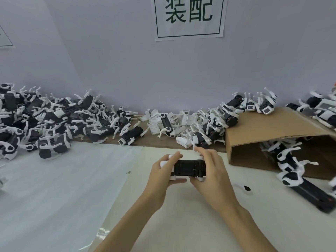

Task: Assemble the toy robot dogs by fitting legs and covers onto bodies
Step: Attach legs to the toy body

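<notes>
Bare white tabletop [54, 188] spreads left of the hands; a tipped cardboard box [272, 131] lies close on the right. Left hand [161, 171] and right hand [211, 171] each curl around the black toy body [189, 167] between them.

This is looking like a small assembly station in a toy workshop or factory. A printed paper sign [190, 17] with two large green Chinese characters in a green frame is hanging on the plain pale wall [109, 51] above the worktop [181, 224]. A big heap of black-and-white toy robot dogs [45, 120] is lying along the wall on the left, a pile of loose white covers [174, 122] is sitting in the middle, and more dogs are spilling over and out of a cardboard box [272, 135] lying on its side at the right. Pale sheeting [54, 188] is covering the left part of the worktop.
</notes>
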Tool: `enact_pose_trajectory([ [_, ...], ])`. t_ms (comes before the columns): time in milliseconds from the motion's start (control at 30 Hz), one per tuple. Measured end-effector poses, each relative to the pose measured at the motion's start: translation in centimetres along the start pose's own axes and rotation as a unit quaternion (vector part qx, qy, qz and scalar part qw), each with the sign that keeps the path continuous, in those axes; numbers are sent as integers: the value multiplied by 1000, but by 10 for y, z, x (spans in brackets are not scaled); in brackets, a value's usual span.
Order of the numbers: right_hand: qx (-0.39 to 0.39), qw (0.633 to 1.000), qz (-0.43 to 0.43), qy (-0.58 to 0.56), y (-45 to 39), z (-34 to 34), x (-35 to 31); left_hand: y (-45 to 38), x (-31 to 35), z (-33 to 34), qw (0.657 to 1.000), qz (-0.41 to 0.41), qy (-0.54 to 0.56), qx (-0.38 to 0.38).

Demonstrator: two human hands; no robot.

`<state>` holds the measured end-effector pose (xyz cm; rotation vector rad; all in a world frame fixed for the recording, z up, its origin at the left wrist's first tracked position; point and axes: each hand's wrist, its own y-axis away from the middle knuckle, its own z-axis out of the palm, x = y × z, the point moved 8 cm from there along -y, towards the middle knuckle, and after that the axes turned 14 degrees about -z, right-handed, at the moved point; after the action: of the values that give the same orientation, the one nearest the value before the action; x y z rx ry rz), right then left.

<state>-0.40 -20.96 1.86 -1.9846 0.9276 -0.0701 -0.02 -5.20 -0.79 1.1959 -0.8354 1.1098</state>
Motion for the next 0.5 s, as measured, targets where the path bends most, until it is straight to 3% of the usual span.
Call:
enact_pose_trajectory([
  [67,-5,996,39,-82,2,4,4,-4,1,-9,999,10,35,15],
  [133,-23,963,143,-226,5,14,12,-5,9,-14,996,42,77,8],
  [200,-32,883,276,-379,12,25,17,-3,20,-16,993,103,62,-13],
  [267,-24,777,381,-501,18,33,17,0,28,-13,986,164,-4,-40],
  [333,-18,716,416,-560,21,36,14,5,32,-7,973,214,-70,-58],
  [433,73,706,384,-591,17,30,23,6,33,-7,968,217,-122,-16],
  [500,128,720,354,-583,13,22,33,-3,22,-12,988,144,-47,-21],
])
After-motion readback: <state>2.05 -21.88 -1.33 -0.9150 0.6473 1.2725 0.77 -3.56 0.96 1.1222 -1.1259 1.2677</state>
